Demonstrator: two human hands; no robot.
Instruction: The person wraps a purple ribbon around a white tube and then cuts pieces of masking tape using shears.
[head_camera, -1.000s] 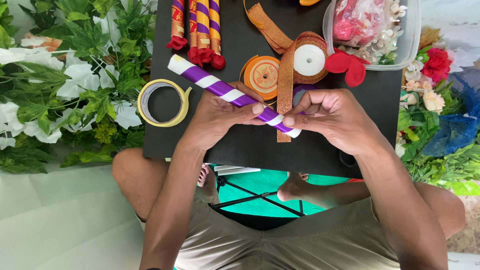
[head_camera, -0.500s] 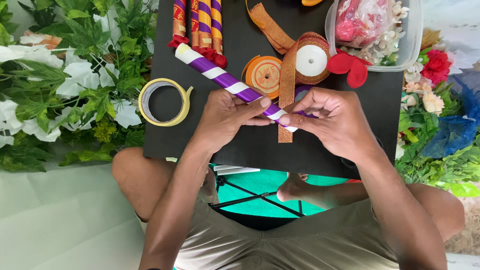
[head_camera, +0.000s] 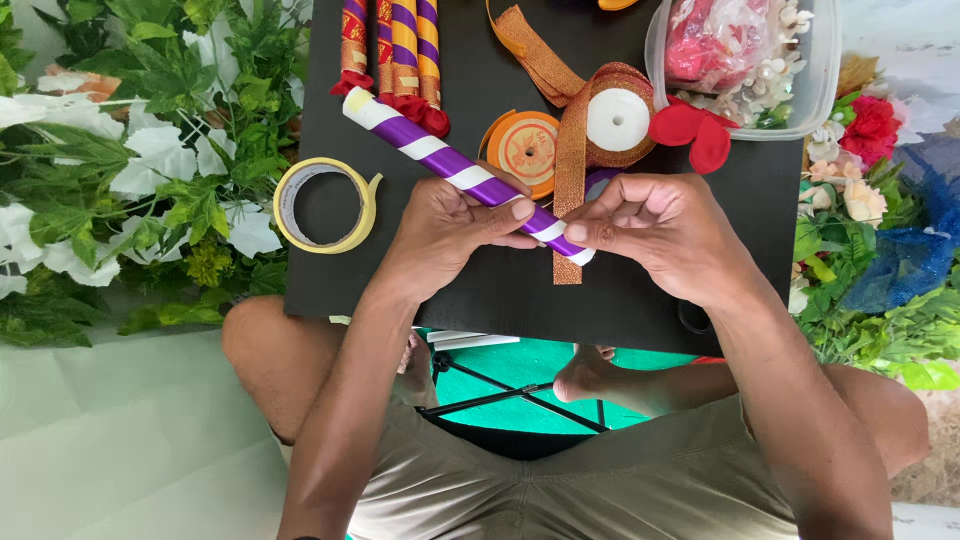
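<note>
Both hands hold a purple-and-white wrapped stick above the black bench. The left hand has its grip closed around the middle. The right hand pinches the near end, beside a copper glitter ribbon.

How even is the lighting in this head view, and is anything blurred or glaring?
Head view: soft, even daylight; both hands, left hand and right hand, sharp on the striped stick; faint sheen on the tape roll; white flowers slightly overexposed.

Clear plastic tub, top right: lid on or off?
Off. The clear plastic tub shows an open rim, with red and white flower pieces exposed inside; no lid visible.
</note>
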